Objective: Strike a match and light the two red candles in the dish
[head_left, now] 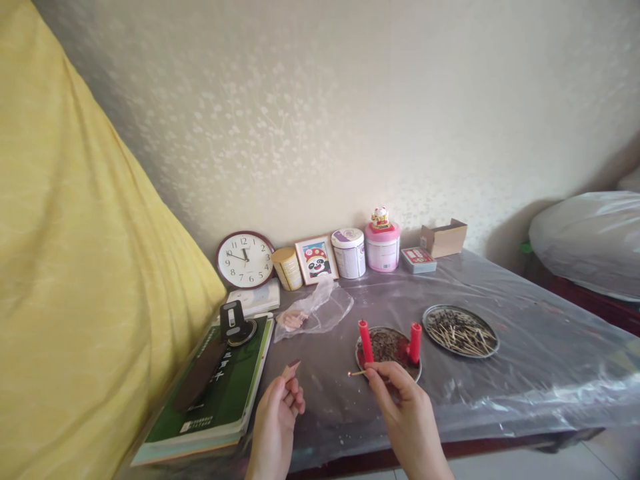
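At my far left a stack of green books (220, 393) lies on the desk (525, 360), with one round clock (245, 259) behind it. My left hand (277, 417) comes next, its fingers (295, 400) closed around one small matchbox (291, 369), held tilted above the desk's near edge. One crumpled plastic bag (315, 310) lies beyond it. My right hand (405, 407) pinches one match (357, 374) at its right end. The match's long axis runs nearly level, with the head pointing left toward the matchbox, close to it but apart. Just behind, two red candles (365, 341) stand upright on one plate (419, 368). To the right, a second plate (495, 343) holds a heap of thin sticks.
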`<move>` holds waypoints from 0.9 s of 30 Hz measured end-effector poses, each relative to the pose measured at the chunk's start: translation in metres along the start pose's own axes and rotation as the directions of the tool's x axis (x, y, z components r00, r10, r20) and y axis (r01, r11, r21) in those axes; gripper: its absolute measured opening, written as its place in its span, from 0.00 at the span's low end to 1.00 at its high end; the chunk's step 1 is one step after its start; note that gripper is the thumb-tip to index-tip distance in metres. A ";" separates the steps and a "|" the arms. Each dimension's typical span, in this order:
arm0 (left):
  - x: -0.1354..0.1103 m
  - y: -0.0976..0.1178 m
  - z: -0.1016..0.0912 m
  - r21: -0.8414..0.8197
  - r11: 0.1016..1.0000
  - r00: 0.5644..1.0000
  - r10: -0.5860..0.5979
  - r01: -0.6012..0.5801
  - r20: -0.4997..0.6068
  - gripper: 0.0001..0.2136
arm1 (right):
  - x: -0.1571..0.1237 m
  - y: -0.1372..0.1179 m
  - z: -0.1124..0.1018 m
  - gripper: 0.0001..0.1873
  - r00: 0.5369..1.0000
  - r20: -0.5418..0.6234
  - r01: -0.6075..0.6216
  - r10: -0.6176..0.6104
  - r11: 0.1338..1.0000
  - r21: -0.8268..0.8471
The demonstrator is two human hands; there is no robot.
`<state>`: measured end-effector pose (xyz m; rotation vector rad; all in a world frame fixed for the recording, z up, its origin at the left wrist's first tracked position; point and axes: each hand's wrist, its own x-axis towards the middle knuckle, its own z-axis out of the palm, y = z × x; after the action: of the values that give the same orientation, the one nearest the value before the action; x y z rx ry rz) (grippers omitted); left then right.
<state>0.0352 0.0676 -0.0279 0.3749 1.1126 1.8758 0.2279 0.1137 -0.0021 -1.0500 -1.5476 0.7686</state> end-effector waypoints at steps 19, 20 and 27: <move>-0.011 -0.022 0.043 0.008 0.980 0.962 0.194 -0.200 0.193 0.15 | -0.002 -0.001 0.004 0.14 1.000 0.027 0.002 -0.002 1.000 0.025; -0.011 -0.024 0.043 0.017 0.977 0.956 0.207 -0.215 0.208 0.15 | -0.002 -0.001 0.003 0.14 1.000 0.028 -0.002 0.001 1.000 0.025; -0.011 -0.032 0.050 0.007 0.974 0.950 0.221 -0.228 0.219 0.16 | -0.002 -0.002 0.004 0.15 0.998 0.023 -0.063 0.062 0.995 0.079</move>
<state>0.0900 0.0922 -0.0253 0.7337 0.9857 1.9596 0.2239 0.1113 -0.0022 -1.0383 -1.4947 0.8801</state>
